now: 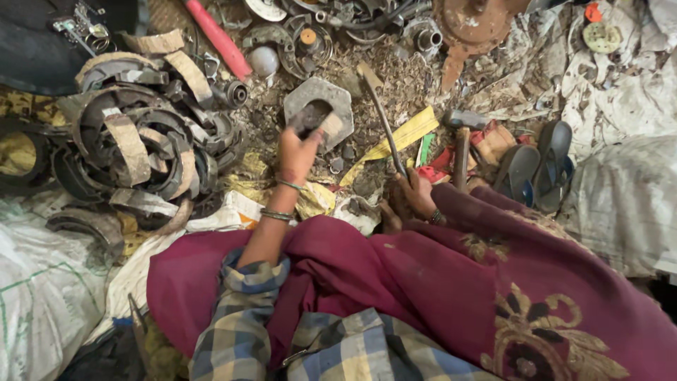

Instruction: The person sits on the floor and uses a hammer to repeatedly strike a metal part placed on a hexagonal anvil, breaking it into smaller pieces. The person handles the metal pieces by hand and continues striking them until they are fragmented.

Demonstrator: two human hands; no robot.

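The person's left hand (297, 152) is raised toward twelve o'clock, forearm bare from a rolled checked cuff, two bangles around the wrist, fingers closed about something dark at their tips. The right hand (416, 194) lies lower, toward three o'clock from the left, knuckles up and fist wrapped tight, a bracelet at its wrist, the arm draped in maroon cloth.

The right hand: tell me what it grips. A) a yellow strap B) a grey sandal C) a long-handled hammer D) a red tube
C: the right hand has its grip closed round the shaft of a long-handled hammer, whose head points away over the scrap-covered ground.
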